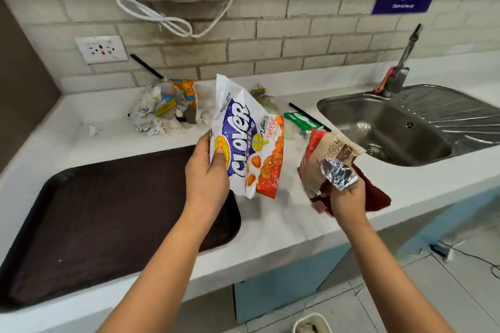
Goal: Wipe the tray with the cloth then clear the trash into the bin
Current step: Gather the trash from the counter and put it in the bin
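Left hand point(207, 178): fingers pinching a white-and-orange Clover chip bag point(250, 140) above the white desk point(284, 224). Right hand point(347, 201): fingers curled round a crumpled red-and-tan wrapper point(323, 159) with foil scrap. Dark red cloth point(374, 194) lies on desk behind right hand. Dark brown plastic tray point(108, 219) sits left. White bin point(312, 323) rim on the floor.

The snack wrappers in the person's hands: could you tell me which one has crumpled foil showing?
The red and tan wrapper in the right hand; the Clover bag in the left hand shows none.
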